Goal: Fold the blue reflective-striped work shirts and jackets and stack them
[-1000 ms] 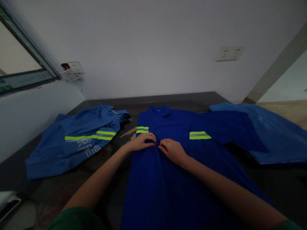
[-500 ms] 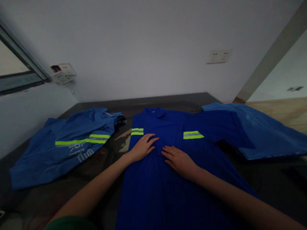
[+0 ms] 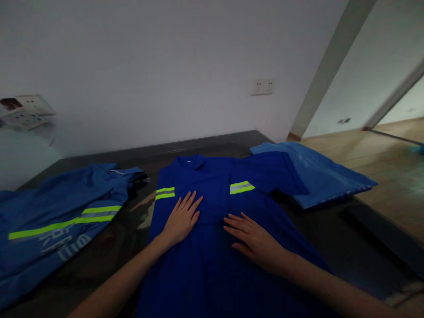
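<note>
A dark blue work shirt (image 3: 212,203) lies spread over the table, its collar toward the wall. Short yellow-and-silver reflective bands cross its chest. My left hand (image 3: 183,217) rests flat on the front below the left-hand band, fingers stretched out. On the other side of the front, my right hand (image 3: 253,238) lies on the cloth with fingers extended and a ring on one of them. Neither hand grips the fabric. One short sleeve (image 3: 281,172) reaches out to the right; the other sleeve does not show.
To the left lies a lighter blue garment (image 3: 62,216) with a reflective band and pale lettering. A folded blue cloth (image 3: 321,172) sits at the right, partly under the sleeve. The dark table (image 3: 159,150) meets a wall with a socket (image 3: 263,87).
My view has turned right, so everything sits further left. My left hand has flattened with fingers spread, and the hands are further apart. The shirt looks much the same.
</note>
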